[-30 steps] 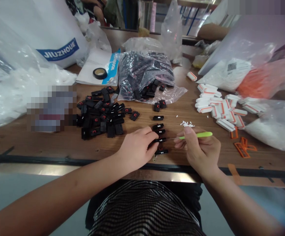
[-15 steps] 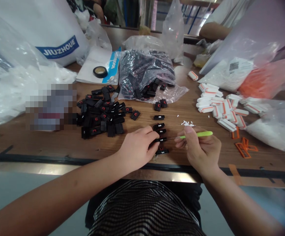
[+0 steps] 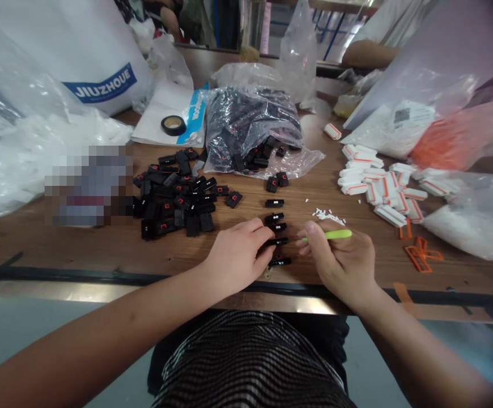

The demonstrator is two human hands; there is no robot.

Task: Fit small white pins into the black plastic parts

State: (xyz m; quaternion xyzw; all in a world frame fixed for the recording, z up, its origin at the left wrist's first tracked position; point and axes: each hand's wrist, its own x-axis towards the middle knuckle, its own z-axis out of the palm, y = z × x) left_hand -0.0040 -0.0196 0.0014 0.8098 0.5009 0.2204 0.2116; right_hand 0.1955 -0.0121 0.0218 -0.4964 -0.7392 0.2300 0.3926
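My left hand (image 3: 236, 258) is closed on the end of a small black plastic connector housing (image 3: 279, 241), steadying it on the table. My right hand (image 3: 346, 263) grips a thin metal pick with a bright green handle (image 3: 336, 234). Its point reaches the right side of that housing; the exact contact is too small to make out. More black housings (image 3: 275, 217) lie in a column above and below the held one, several with white dots on their faces. Tiny white pegs (image 3: 330, 216) are scattered just beyond my right fingers.
Loose black housings (image 3: 178, 195) are heaped on the left, below a plastic bag (image 3: 250, 122) full of them. Black tape (image 3: 173, 125) rests on papers. White parts with orange edges (image 3: 378, 181), orange frames (image 3: 420, 255) and filled bags lie right. Another person's arm (image 3: 369, 54) shows beyond.
My right hand has shifted left with the pick, bringing its green handle closer to the held housing. More of the white pegs are now visible. My left hand keeps its place.
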